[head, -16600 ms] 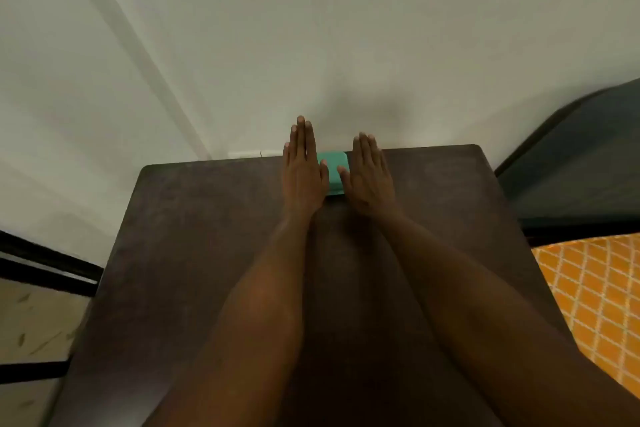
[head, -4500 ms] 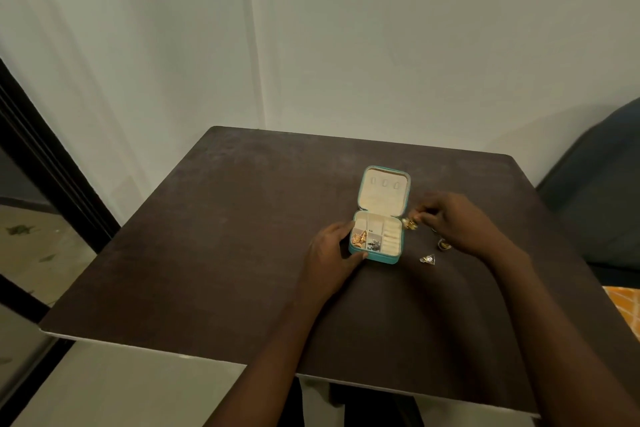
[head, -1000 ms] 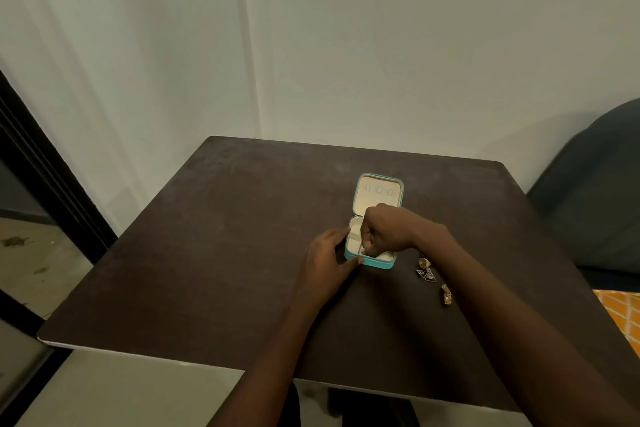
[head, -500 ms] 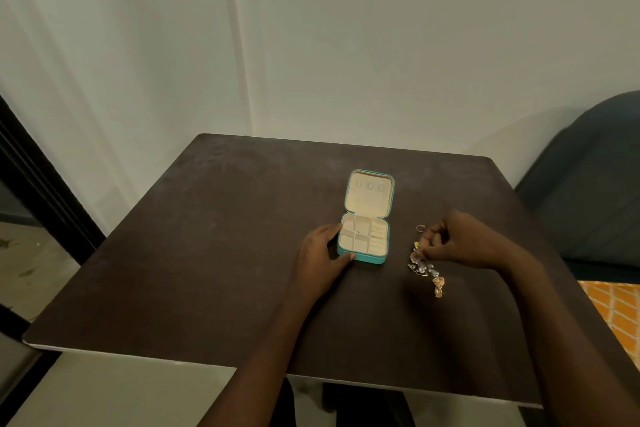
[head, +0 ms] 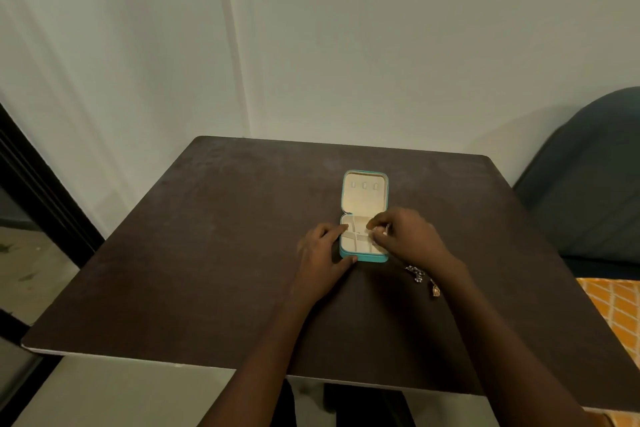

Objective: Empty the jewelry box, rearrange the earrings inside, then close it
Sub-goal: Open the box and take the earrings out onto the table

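The teal jewelry box [head: 364, 196] lies open on the dark table [head: 225, 253], with its lid laid back and its cream compartments showing. One tiny dark piece [head: 358, 231] sits in the middle of the tray. My left hand [head: 320, 255] grips the box's left side, thumb at the front corner and forefinger along the edge. My right hand [head: 405, 239] hovers over the tray's right compartments with its fingertips pinched. Whether they hold anything is too small to tell. Several earrings [head: 417, 274] lie on the table right of the box, partly hidden by my right forearm.
A white wall stands close behind the table's far edge. A dark padded chair [head: 588, 184] is at the right, with an orange patterned cloth [head: 613, 302] below it. A dark door frame [head: 41, 191] runs along the left.
Half a second ago my right hand was at the earring pile on the table. It has moved left, over the box's tray. My left hand has stayed on the box.
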